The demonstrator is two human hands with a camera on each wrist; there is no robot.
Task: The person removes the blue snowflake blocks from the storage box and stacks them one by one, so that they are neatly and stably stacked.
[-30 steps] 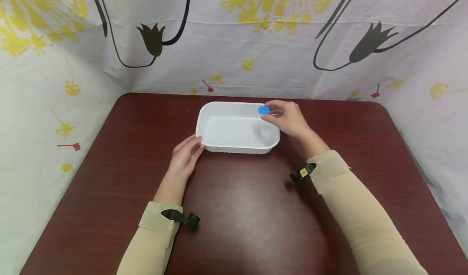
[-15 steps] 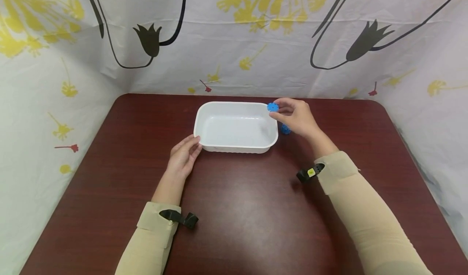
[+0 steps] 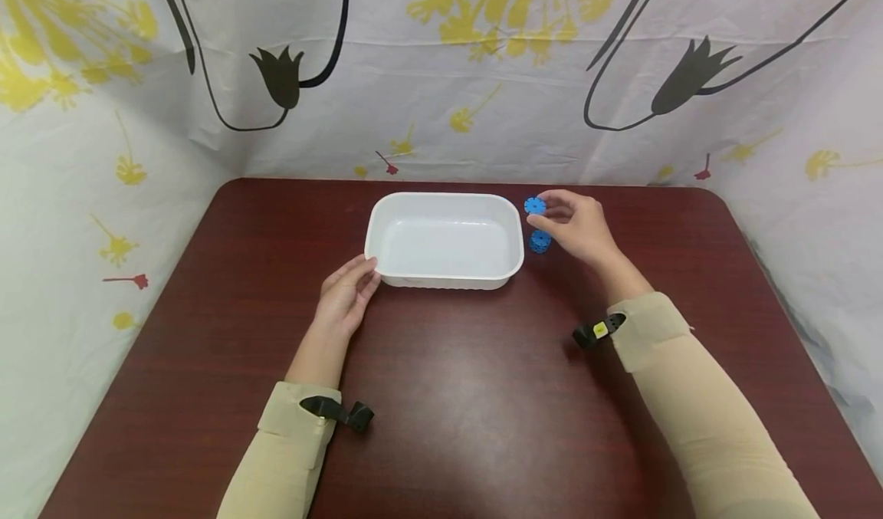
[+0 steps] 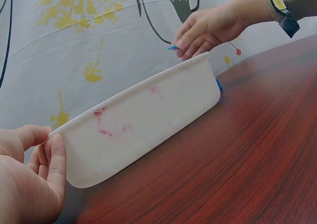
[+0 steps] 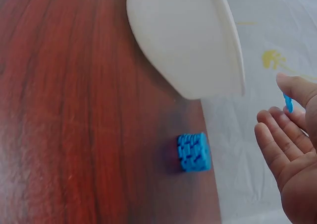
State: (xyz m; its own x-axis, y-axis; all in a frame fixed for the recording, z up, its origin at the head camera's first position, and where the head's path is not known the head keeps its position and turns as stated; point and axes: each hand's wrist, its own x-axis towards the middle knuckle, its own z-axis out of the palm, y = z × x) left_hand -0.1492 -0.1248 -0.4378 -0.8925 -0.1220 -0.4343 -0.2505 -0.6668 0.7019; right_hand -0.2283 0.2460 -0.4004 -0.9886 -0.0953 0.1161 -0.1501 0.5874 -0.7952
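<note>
My right hand (image 3: 576, 224) pinches a blue notched disc (image 3: 534, 206) between thumb and fingers, just past the right end of a white tray (image 3: 448, 283). Below that disc, a stack of matching blue discs (image 3: 540, 241) stands on the table beside the tray; the right wrist view shows the stack (image 5: 194, 152) as a short column of several layers. At the tray's near left corner my left hand (image 3: 345, 297) holds the rim, thumb on top and fingers against the outer wall, as the left wrist view also shows for the left hand (image 4: 37, 169).
Everything stands on a dark red-brown wooden table (image 3: 448, 396). White cloth (image 3: 441, 82) with yellow and grey flower prints hangs behind the table and at both sides. A black strapped camera sits on each cuff.
My right hand has moved right with the blue disc, from over the tray's far right corner to above the stack, which has come into sight. The left hand has stayed on the rim.
</note>
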